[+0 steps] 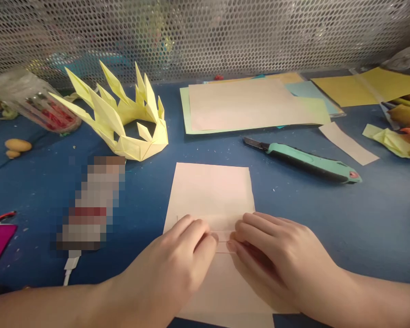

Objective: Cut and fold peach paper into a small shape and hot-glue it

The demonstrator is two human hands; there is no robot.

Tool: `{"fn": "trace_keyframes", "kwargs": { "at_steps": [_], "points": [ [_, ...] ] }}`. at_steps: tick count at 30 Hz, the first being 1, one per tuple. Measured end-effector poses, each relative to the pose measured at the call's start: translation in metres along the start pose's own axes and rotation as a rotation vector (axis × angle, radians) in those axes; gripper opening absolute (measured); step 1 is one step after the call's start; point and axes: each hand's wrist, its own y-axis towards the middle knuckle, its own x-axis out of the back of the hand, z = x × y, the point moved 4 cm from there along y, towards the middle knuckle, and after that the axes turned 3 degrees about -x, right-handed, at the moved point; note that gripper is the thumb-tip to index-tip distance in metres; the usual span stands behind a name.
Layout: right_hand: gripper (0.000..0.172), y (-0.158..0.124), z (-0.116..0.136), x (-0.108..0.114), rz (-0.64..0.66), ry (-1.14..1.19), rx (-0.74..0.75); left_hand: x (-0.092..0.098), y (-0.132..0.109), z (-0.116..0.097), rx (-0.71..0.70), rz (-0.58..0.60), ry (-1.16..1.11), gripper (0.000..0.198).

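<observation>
A pale pinkish sheet of paper (212,189) lies in front of me, with narrow horizontal fold lines across its middle. My left hand (181,259) is closed on the folded strip from the left, fingers curled and thumb pressed against them. From the right, my right hand (283,255) pinches the same strip, its thumb close to the left one. Only a short stretch of the fold shows between the two hands. More paper (222,291) spreads under my wrists toward the near edge.
Behind stands a yellow folded-paper crown (141,149). A green box cutter (307,160), blade out, lies right of the paper. Further back are stacked paper sheets (235,105) and a paper strip (348,143). A clear jar (44,102) lies left, above a blurred-out object (92,205) with a white cable.
</observation>
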Motion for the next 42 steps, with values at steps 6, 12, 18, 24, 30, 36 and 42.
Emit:
{"fn": "trace_keyframes", "kwargs": {
  "at_steps": [6, 12, 18, 24, 30, 36, 42],
  "points": [
    [0.025, 0.000, -0.001, 0.001, -0.008, -0.019, 0.004, 0.007, -0.008, -0.012, -0.087, -0.111, 0.153, 0.036],
    [0.026, 0.000, 0.000, 0.001, -0.026, -0.047, 0.002, 0.000, -0.021, -0.035, -0.017, 0.005, 0.309, 0.047],
    [0.032, -0.001, -0.001, 0.003, -0.090, -0.128, -0.018, -0.007, -0.020, -0.046, -0.139, 0.129, 0.559, 0.051],
    [0.029, -0.001, 0.000, 0.004, -0.108, -0.153, -0.018, 0.000, -0.017, -0.044, -0.118, 0.121, 0.556, 0.049],
    [0.026, 0.000, 0.000, 0.003, -0.098, -0.140, -0.009, -0.001, -0.018, -0.045, -0.117, 0.097, 0.544, 0.048],
    [0.025, -0.001, 0.001, 0.003, -0.102, -0.132, 0.007, 0.000, -0.017, -0.045, -0.105, 0.098, 0.573, 0.046],
    [0.021, -0.003, -0.002, 0.006, -0.069, -0.123, -0.023, -0.001, -0.015, -0.041, -0.040, 0.036, 0.485, 0.044]
  ]
}}
